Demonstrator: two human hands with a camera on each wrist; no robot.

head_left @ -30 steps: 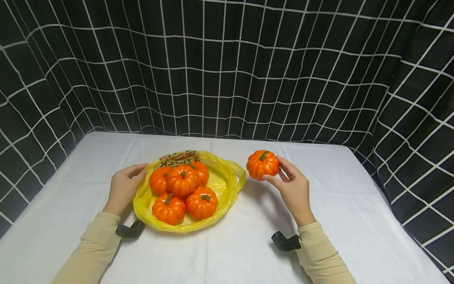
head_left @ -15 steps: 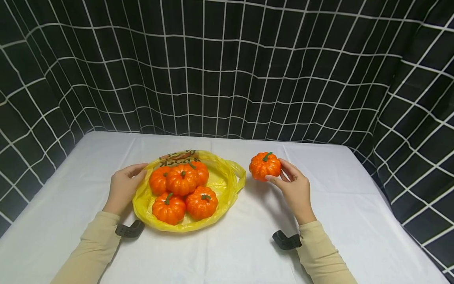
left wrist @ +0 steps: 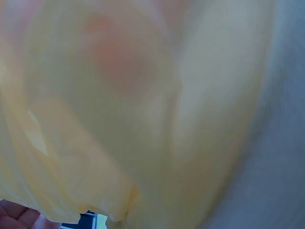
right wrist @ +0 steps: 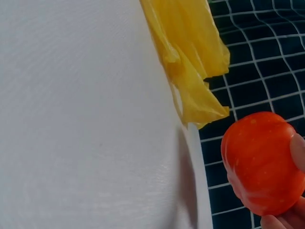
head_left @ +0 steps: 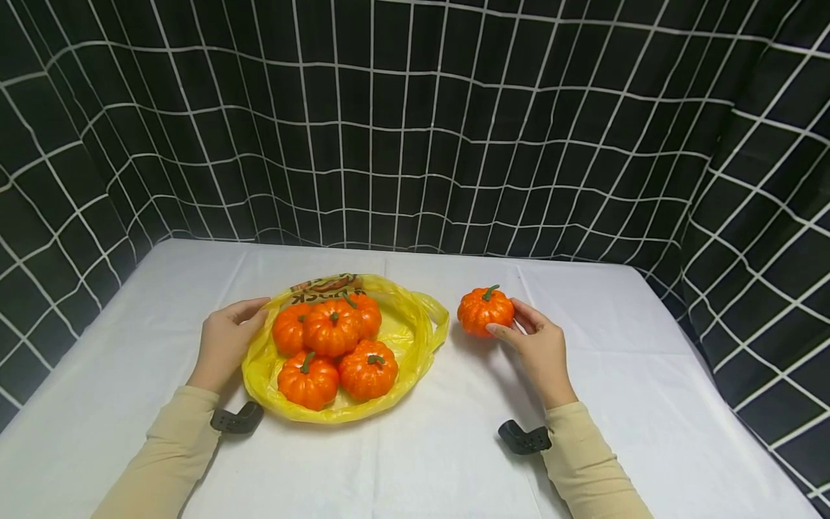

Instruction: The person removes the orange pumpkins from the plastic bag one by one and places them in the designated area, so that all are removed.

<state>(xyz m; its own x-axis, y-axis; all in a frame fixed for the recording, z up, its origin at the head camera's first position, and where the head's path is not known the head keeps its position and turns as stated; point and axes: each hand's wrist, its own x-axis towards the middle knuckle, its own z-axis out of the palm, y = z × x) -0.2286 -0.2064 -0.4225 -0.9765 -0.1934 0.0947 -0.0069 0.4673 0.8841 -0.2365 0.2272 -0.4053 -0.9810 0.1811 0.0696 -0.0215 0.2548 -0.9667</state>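
A small orange pumpkin (head_left: 483, 313) with a green stem is held between the thumb and fingers of my right hand (head_left: 538, 353), to the right of the bag. The right wrist view shows this pumpkin (right wrist: 259, 164) from the side, with fingertips on it. My left hand (head_left: 223, 342) pinches the left rim of a yellow plastic bag (head_left: 405, 331), which lies with its mouth spread wide. Inside the bag are several similar pumpkins (head_left: 332, 329). Bag film (left wrist: 95, 143) covers most of the left wrist view, with a blurred orange shape behind it.
A white cloth (head_left: 415, 461) covers the table. Black curtains (head_left: 402, 144) with a white grid surround its back and sides. A bag handle loop (head_left: 436, 317) sticks out towards the right hand. Each wrist carries a black device (head_left: 524, 438).
My right hand has moved the pumpkin slightly to the right and down towards the table. The left hand and the bag stay where they were.
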